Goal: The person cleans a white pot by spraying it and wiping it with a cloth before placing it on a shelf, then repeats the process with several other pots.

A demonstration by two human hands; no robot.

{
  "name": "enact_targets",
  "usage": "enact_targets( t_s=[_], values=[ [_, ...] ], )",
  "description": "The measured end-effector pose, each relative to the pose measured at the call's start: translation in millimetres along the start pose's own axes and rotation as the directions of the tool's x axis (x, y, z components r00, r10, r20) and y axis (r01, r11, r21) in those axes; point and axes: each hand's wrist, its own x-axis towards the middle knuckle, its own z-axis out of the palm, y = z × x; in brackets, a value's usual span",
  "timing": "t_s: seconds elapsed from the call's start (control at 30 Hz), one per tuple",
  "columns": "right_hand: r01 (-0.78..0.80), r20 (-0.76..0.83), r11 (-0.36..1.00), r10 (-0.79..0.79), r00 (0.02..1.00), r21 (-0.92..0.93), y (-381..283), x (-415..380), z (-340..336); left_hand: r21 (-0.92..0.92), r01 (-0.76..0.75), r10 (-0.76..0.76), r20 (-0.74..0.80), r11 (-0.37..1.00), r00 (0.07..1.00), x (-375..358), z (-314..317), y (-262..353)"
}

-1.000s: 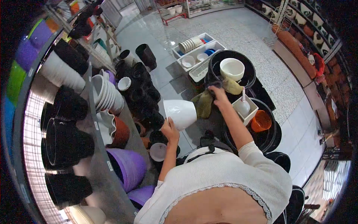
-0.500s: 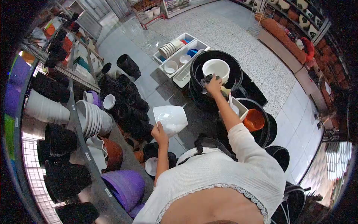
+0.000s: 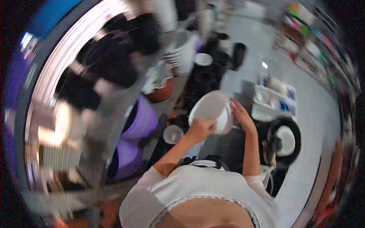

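A white plant pot (image 3: 228,125) is tilted in front of me, its wide mouth facing toward the left. My left hand (image 3: 203,129) is closed on its near rim, with the thumb side over the edge. On the right, my right hand (image 3: 240,113) presses its fingers against the pot's outer side, so both hands hold it. Farther right, a white bowl (image 3: 286,141) rests in a large black tub (image 3: 297,142), and a dark object (image 3: 274,140) lies beside the bowl, too blurred to name.
Purple pots (image 3: 146,117) and a stack of white pots (image 3: 182,51) stand on the shelf at left. A small white pot (image 3: 173,134) is below my left forearm. White trays (image 3: 270,102) with containers sit on the floor. Much is blurred.
The view has swung left. My right hand has left the dark object at the black tub and come over to the white pot, which is now tilted between both hands.
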Motion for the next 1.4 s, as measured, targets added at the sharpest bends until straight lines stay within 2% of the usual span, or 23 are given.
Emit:
enact_targets(
  t_s=[0.07,0.13,0.2,0.23,0.33,0.37,0.47,0.57,0.67,0.7,0.8,0.9,1.0,1.03,1.13,1.17,1.2,1.27,1.3,1.4],
  values=[
    [0.048,0.125,0.995,-0.037,0.991,-0.087,-18,13,36,0.133,-0.047,0.053,-0.044,0.99,0.998,-7,-43,4],
    [0.088,0.166,0.996,-0.082,0.983,-0.028,-50,6,80,0.274,-0.077,0.099,-0.068,0.959,0.993,-21,-92,6],
    [0.111,0.339,0.993,-0.116,0.934,0.033,-90,-8,125,0.415,-0.095,0.136,-0.069,0.905,0.988,-41,-143,11],
    [0.095,0.452,0.988,-0.141,0.881,0.123,-95,1,143,0.461,-0.149,0.219,-0.102,0.875,0.97,-52,-167,13],
    [0.147,0.599,0.911,-0.369,0.71,0.386,-135,-26,213,0.608,-0.201,0.253,-0.001,0.768,0.967,-90,-229,40],
    [0.176,0.605,0.907,-0.39,0.694,0.382,-143,-30,235,0.643,-0.184,0.257,-0.02,0.744,0.966,-103,-247,43],
    [0.254,0.59,0.874,-0.471,0.656,0.415,-166,-43,308,0.791,-0.035,0.065,-0.006,0.611,0.998,-142,-310,57],
    [0.222,0.604,0.816,-0.551,0.576,0.533,-187,-41,379,0.874,0.247,0.033,-0.287,0.417,0.957,-169,-352,72],
    [0.289,0.496,0.73,-0.65,0.576,0.62,-210,-54,444,0.836,0.474,0.254,-0.539,0.278,0.803,-192,-385,66],
    [0.303,0.46,0.71,-0.664,0.59,0.636,-216,-57,464,0.78,0.56,0.239,-0.621,0.279,0.746,-199,-390,70],
    [0.324,0.383,0.653,-0.701,0.602,0.685,-235,-62,518,0.672,0.697,0.305,-0.737,0.248,0.603,-221,-392,70],
    [0.235,0.414,0.62,-0.715,0.564,0.749,-246,-49,569,0.59,0.728,0.176,-0.805,0.35,0.567,-243,-383,71],
    [0.189,0.464,0.648,-0.69,0.556,0.738,-250,-45,606,0.481,0.752,0.035,-0.852,0.451,0.523,-266,-366,57],
    [0.228,0.462,0.695,-0.651,0.603,0.682,-251,-45,616,0.435,0.759,-0.019,-0.862,0.484,0.507,-273,-360,53],
    [0.271,0.442,0.741,-0.608,0.659,0.615,-240,-39,637,0.311,0.732,-0.128,-0.871,0.606,0.475,-286,-344,49],
    [0.275,0.449,0.78,-0.567,0.691,0.562,-234,-35,637,0.351,0.735,-0.096,-0.866,0.579,0.49,-288,-339,47],
    [0.358,0.42,0.785,-0.586,0.693,0.505,-227,-32,638,0.319,0.726,-0.121,-0.868,0.609,0.482,-293,-333,45],
    [0.512,0.365,0.773,-0.631,0.685,0.375,-213,-26,639,0.252,0.703,-0.167,-0.867,0.665,0.469,-300,-323,41],
    [0.492,0.38,0.765,-0.637,0.671,0.415,-210,-36,628,0.237,0.709,-0.184,-0.867,0.664,0.463,-300,-321,42],
    [0.561,0.443,0.708,-0.707,0.552,0.43,-182,-26,607,0.189,0.7,-0.227,-0.861,0.689,0.456,-298,-315,43]
  ],
)
